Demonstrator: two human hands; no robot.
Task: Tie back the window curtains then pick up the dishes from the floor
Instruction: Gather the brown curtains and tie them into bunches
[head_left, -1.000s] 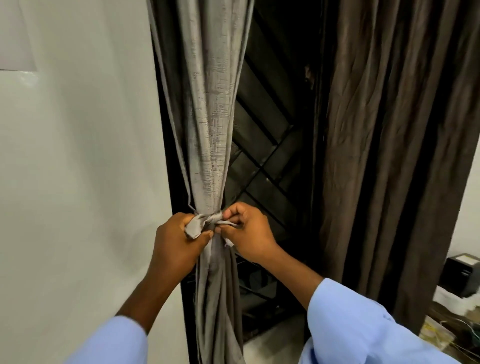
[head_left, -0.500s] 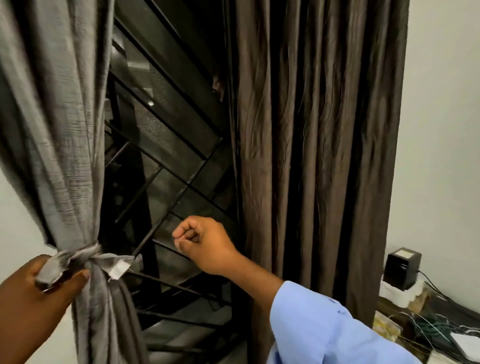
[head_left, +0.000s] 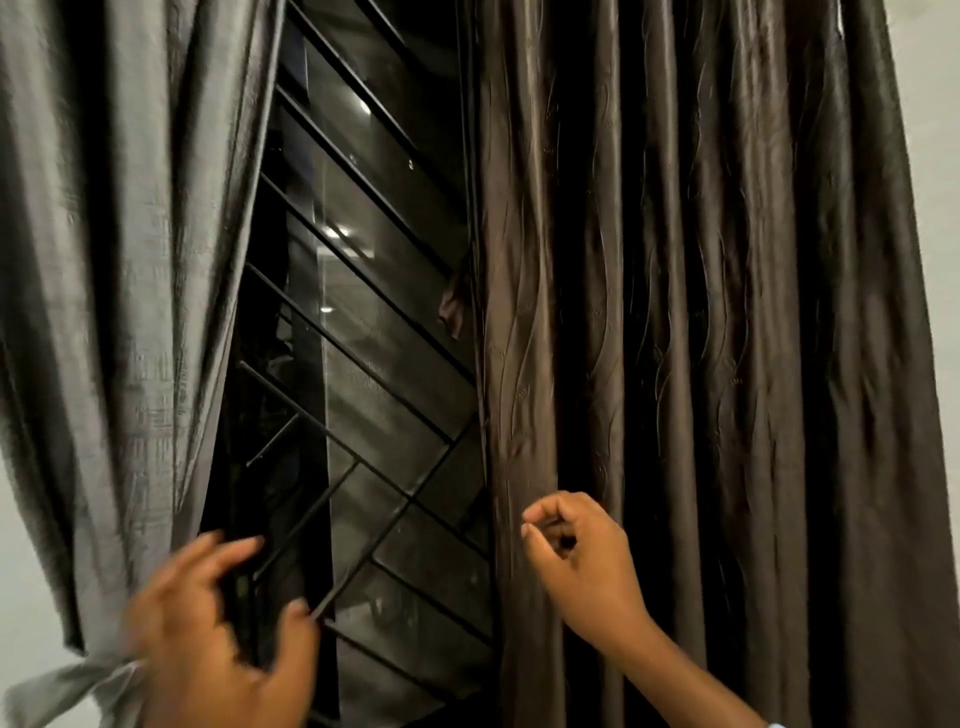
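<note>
My left grip (head_left: 208, 623) has let go of the knotted grey curtain (head_left: 114, 312) and hangs wide, my right grip (head_left: 576, 551) narrow, empty, reaching the untied brown curtain (head_left: 701, 364).

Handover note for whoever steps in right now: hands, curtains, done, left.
Left hand: open, blurred, empty, beside the tie on the grey curtain.
Right hand: fingers curled, no grip, at the inner edge of the brown curtain.
Done: grey curtain is gathered and knotted at lower left; window grille exposed between the curtains.
Left: brown curtain hangs loose, untied; gather and tie it. Dishes and floor are out of view; pick them up afterwards.
</note>
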